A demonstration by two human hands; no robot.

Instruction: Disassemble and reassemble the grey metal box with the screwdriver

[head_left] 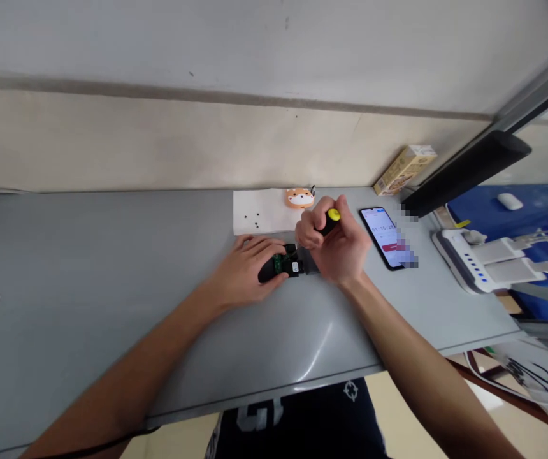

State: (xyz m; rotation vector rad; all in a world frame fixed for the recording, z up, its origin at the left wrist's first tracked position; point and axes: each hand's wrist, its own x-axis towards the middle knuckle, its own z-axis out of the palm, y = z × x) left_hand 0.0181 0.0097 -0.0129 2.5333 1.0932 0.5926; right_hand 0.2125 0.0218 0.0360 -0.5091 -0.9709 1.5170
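Just on the near side of the white paper (269, 207), below its right end, a black gadget (294, 266) with a green circuit board (278, 264) exposed is held down on the table (111, 268) by the left hand (248, 271). Its fingers are bent over the far edge and its thumb is pressed along the near one, so the hand is partly closed. To the right of the paper's near corner, a dark handle with a yellow end (334, 215), apparently a screwdriver's, is gripped in the closed fist of the right hand (341, 245). The tool's tip is hidden, so contact with the gadget cannot be confirmed.

The step in hand is judged to be screwdriver work on the opened gadget; a firm hold by the left hand and a well-aligned tool are called for.

On the paper, several small dark bits (257, 215), perhaps screws, are gathered in the open. At its right end an orange animal-faced case (299, 198) is set, seemingly closed, its contents unseen. Farther right of the paper, beyond the phone (382, 236), a carton (405, 169) is placed; what is held inside cannot be told.
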